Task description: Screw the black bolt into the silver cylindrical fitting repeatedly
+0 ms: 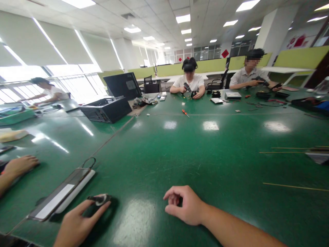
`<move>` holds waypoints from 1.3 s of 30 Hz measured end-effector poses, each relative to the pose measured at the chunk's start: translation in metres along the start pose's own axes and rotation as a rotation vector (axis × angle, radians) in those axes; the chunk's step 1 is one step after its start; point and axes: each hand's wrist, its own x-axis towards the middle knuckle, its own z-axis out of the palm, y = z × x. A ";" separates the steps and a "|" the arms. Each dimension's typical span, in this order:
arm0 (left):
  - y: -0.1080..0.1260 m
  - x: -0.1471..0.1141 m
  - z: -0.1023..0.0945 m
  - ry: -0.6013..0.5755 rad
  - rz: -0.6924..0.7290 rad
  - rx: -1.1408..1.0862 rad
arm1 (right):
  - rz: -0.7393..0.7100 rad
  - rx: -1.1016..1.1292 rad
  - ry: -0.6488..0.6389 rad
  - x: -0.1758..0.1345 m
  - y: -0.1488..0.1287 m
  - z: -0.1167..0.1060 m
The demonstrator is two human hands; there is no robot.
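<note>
Between the thumb and fingers of my left hand (pixel 79 219) is a small black object with a pale ring-shaped part (pixel 100 199); its exact kind is too blurred to tell. My right hand (pixel 186 206) hovers over the green table (pixel 159 164), fingers loosely curled and thumb apart from them, with nothing visible in it. A phone (pixel 60 195) with a lit white area on its screen lies beside my left hand, on top of a white slab-like thing (pixel 77 192). A dark cable loop (pixel 91 161) sticks out at their far end.
Another person's hand (pixel 22 166) rests at the left edge. Farther off are an open black computer case (pixel 108 109), an orange screwdriver (pixel 184 112) and a white box (pixel 232 95). Thin yellow sticks (pixel 295 186) lie right. Two people with power tools sit opposite; another sits far left.
</note>
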 end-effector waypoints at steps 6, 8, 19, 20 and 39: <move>0.111 0.035 0.057 -0.312 0.323 -0.201 | 0.028 0.136 0.443 0.014 0.011 -0.034; 0.149 0.050 0.075 -0.389 0.423 -0.292 | 0.079 0.256 0.610 0.013 0.013 -0.047; 0.207 0.095 0.135 -0.576 0.703 -0.618 | -0.019 0.215 0.460 0.007 0.013 -0.075; 0.206 0.094 0.137 -0.592 0.700 -0.634 | -0.026 0.177 0.423 0.007 0.013 -0.076; 0.207 0.086 0.144 -0.728 0.641 -0.697 | 0.048 -0.127 0.411 0.009 0.007 -0.072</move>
